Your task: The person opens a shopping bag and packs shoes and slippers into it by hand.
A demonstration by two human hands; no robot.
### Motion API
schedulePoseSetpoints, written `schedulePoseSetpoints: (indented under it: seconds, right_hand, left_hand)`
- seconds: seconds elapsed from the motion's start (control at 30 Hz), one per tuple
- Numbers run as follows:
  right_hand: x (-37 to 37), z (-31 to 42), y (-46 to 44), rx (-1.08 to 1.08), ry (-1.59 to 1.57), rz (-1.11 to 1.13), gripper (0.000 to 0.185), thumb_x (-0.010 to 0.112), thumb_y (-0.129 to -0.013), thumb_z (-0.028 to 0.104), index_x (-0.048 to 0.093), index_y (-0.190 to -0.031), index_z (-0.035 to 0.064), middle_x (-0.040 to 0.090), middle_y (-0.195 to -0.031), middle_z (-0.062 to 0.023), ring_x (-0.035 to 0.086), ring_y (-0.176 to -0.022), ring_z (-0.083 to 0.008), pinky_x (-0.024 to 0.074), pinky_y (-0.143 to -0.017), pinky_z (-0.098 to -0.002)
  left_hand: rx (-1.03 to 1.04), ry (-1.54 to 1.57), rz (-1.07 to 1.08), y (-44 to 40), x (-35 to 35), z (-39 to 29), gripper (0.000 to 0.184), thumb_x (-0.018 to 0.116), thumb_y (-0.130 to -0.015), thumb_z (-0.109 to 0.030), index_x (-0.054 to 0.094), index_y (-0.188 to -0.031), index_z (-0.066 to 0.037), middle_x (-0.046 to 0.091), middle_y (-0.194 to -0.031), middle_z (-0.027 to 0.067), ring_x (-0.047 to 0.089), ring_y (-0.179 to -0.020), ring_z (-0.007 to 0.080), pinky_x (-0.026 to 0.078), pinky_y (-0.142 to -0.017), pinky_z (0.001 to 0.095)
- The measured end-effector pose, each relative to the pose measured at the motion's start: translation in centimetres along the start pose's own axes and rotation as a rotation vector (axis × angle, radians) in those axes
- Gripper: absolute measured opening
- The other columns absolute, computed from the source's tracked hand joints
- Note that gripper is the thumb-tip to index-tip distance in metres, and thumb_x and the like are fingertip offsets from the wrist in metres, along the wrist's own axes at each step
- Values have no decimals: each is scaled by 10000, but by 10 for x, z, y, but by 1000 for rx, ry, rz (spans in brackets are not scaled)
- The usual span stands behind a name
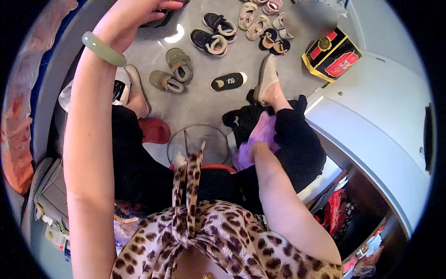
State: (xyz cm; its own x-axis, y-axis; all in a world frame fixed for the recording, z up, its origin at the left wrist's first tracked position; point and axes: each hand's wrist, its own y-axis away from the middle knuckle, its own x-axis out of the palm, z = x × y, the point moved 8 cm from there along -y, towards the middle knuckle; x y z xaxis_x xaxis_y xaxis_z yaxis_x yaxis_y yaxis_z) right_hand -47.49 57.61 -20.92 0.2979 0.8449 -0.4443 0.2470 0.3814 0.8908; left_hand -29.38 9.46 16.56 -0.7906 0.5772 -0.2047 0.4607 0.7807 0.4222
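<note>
My left hand reaches to the top edge, partly cut off; the fingers I see are stretched and apart. Under them lies a dark thing, too cropped to name. A pale green bangle circles my left wrist. My right hand is hidden within or behind thin purple material beside my right knee; whether it is a glove or a cloth I cannot make out. Crumpled black fabric lies next to it. A single black shoe with a white toe sits on the floor ahead.
Green-grey shoes, black lined shoes and several small pale and black shoes stand on the grey floor. A black, red and gold box is by the white cabinet. A red slipper lies near my left foot.
</note>
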Motion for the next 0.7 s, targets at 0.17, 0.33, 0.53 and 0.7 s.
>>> schedulePoseSetpoints:
  seconds: [0.17, 0.33, 0.53, 0.7]
  right_hand:
    - [-45, 40, -16, -128, -222, 110, 302, 556, -819, 204, 640, -1081, 80, 649, -1055, -171, 620, -975, -318, 482, -847, -404]
    - [-118, 61, -81, -167, -696, -222, 271, 573, -824, 211, 648, -1050, 82, 659, -1013, -173, 621, -972, -324, 484, -852, -390]
    - [-116, 130, -141, -99, -952, -95, 590, 651, -772, 188, 437, -1315, 99, 608, -1092, -178, 649, -820, -272, 526, -685, -379]
    - [-95, 172, -139, 218, -1391, 63, 764, 676, -750, 139, 289, -1405, 74, 561, -1159, -195, 654, -713, -267, 540, -543, -385]
  left_hand:
    - [25, 56, -49, -4, -7, -15, 342, 495, -957, -230, 523, -1211, -3, 606, -1084, 116, 582, -981, 178, 457, -871, 302]
    - [63, 150, 4, -33, -38, 24, 370, 479, -960, -279, 524, -1269, -80, 626, -1156, 30, 587, -1008, 89, 425, -844, 213]
    - [22, 257, -137, -27, -61, 20, 347, 502, -948, -259, 541, -1227, -56, 640, -1116, 58, 598, -992, 107, 435, -835, 231]
    - [17, 405, -211, -31, -93, 35, 334, 519, -941, -254, 552, -1202, -49, 646, -1106, 78, 604, -973, 124, 446, -834, 253]
